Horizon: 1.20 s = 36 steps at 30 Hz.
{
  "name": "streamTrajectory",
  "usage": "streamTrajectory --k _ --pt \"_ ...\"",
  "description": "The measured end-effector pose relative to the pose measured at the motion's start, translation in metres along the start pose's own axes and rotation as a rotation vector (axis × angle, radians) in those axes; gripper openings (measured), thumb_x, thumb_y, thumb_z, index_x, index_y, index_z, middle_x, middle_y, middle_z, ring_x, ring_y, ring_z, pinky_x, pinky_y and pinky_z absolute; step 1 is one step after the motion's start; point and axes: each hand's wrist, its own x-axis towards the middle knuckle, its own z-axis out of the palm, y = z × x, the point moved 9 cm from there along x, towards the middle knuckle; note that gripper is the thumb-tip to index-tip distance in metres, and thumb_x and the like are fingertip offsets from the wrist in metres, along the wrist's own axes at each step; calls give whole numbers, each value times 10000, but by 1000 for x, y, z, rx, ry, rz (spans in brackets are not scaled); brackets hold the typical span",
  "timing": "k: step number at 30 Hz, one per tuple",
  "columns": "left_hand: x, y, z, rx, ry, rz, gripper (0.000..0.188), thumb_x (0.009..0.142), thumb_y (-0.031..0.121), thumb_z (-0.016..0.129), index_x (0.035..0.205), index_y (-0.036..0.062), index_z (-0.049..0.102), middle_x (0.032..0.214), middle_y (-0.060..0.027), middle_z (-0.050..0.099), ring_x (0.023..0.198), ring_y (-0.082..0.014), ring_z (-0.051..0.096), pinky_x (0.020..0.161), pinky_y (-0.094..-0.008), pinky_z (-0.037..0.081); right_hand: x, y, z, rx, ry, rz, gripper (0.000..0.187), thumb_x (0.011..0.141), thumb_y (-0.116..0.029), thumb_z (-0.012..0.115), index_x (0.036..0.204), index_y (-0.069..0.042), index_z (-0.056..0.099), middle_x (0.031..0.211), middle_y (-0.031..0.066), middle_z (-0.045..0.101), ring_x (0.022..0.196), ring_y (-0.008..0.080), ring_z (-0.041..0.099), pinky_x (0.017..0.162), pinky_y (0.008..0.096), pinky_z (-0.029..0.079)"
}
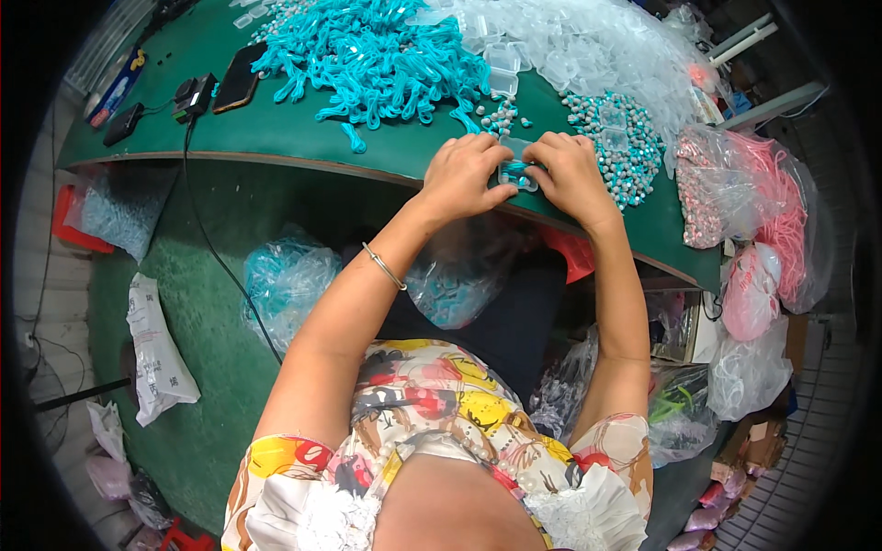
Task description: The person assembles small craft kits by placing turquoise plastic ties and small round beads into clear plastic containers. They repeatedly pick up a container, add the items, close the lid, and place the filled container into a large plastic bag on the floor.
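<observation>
Both hands are closed on a small clear plastic box [521, 181] at the table's front edge. My left hand [461, 176] grips its left side, with the thumb at the near corner. My right hand [571, 174] holds the right side, its thumb over the opening. Turquoise cord shows inside the box, partly covered by the fingers. Just beyond lie a few small turquoise-and-grey pieces [501, 118]. A larger heap of such pieces [634, 170] is right of my right hand. Bundled turquoise cords [386, 64] are piled ahead to the left.
Clear plastic boxes [588, 46] are heaped at the back of the green table [266, 129]. A phone [238, 79] and a small black device [193, 97] with a cable lie at the left. Bags of pink cords [781, 211] hang by the right edge. Bagged turquoise items [289, 280] sit below.
</observation>
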Motion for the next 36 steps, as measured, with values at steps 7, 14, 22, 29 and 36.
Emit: streamTrajectory --k 7,14,22,29,36 --pt "0 0 0 4 -2 3 411 699 324 791 1026 112 659 961 -53 601 953 -263 585 807 -406 439 -9 2 12 53 49 75 111 768 -146 740 849 -115 672 874 26 629 872 238 606 796 391 407" --pt "-1 4 0 21 -31 20 376 735 309 774 1060 156 663 974 -50 599 932 -271 584 783 -410 444 -21 3 10 142 171 68 131 796 -139 717 912 -85 690 946 79 638 887 273 616 793 403 443" --pt "0 6 -1 51 -34 35 397 738 313 773 1079 148 653 999 -45 612 938 -270 586 776 -407 440 -18 58 33 408 43 412 229 824 -111 708 1026 -24 645 945 116 651 852 271 644 754 375 516" --pt "1 5 -5 -41 -4 -26 509 745 299 781 1200 148 611 1009 -50 611 951 -272 588 789 -407 439 -29 38 8 471 228 237 210 790 -33 713 982 -9 633 874 129 644 750 268 640 676 332 515" --pt "1 9 3 58 -45 49 382 824 277 722 1165 126 637 1044 -70 595 949 -281 592 792 -412 453 -42 6 2 400 232 88 291 774 -60 728 1047 -4 643 1031 161 640 959 336 631 826 399 516"
